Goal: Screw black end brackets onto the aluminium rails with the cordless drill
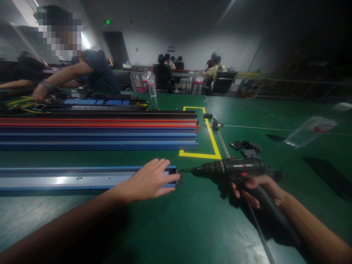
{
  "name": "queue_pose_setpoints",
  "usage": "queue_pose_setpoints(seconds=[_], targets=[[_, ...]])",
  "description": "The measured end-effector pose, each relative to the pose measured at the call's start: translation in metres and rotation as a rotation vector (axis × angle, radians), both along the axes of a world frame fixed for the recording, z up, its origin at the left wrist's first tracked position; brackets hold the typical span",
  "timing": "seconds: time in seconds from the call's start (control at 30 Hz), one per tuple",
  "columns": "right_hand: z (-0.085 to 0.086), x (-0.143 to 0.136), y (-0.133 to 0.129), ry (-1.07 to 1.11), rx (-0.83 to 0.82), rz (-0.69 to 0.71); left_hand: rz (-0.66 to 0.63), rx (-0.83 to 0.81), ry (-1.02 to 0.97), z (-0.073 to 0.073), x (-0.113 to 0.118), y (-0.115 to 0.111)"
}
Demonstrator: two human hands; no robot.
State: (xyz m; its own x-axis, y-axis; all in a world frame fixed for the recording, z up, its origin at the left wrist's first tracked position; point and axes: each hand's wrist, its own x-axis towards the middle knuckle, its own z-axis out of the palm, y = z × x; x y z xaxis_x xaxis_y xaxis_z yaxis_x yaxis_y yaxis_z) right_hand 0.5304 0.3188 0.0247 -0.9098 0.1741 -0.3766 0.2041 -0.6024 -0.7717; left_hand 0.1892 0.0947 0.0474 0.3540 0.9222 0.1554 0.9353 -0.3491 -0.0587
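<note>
My left hand (151, 180) is clamped on the blue rail (93, 179) on the tabletop (154, 227), right hand (268, 186) wrapped round the drill (244, 167), bit (187, 170) at the black end piece (179, 178): I'd call it mid-fastening, can't tell if secured, stacked rails (110, 140) beyond look uncapped.

Head-worn view, forward and down

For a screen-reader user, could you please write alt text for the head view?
A right hand holds a drill, its bit at the black end piece of a blue-edged rail held by the left hand; red and blue rails lie beyond on a green table.
</note>
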Motion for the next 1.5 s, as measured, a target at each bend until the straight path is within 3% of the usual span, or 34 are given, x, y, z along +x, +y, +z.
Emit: queue_pose_setpoints(seconds=[0.37, 0.67, 0.9, 1.5], targets=[[-0.002, 0.006, 0.000, -0.015, -0.038, 0.077, -0.032, -0.096, -0.145, -0.004, -0.014, 0.013], [-0.014, 0.011, 0.005, 0.017, -0.097, 0.149, 0.003, -0.207, -0.185, 0.003, -0.012, 0.015], [-0.008, 0.008, 0.001, 0.039, -0.119, 0.146, 0.014, -0.212, -0.212, 0.002, -0.012, 0.015], [-0.012, 0.009, 0.002, 0.119, -0.170, 0.195, 0.015, -0.218, -0.213, 0.007, -0.010, 0.015]])
